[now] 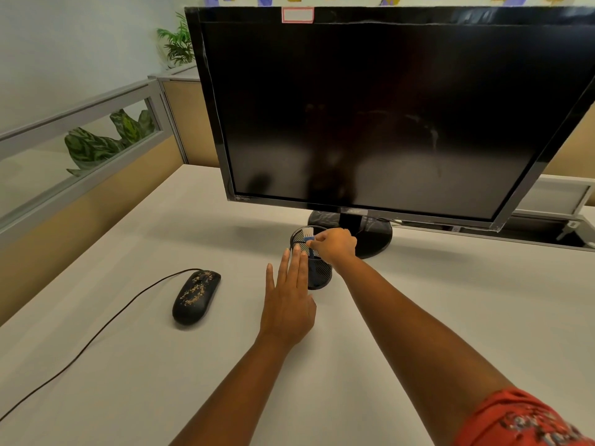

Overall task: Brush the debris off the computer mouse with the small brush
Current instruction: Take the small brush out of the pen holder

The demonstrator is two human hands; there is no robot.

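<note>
Right hand [335,244] pinches brush [309,242] in mesh cup [318,273]

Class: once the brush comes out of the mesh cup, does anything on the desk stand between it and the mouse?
Only the left hand, held flat beside the mesh cup, lies between the brush and the mouse. The desk shows nothing else there.

The one camera sits on my head and looks forward and down over the counter [450,317]. It is a wide view: my arms reach in from the bottom edge, the monitor [370,117] fills the upper half close ahead, and the partition [80,175] bends along the left side.
</note>
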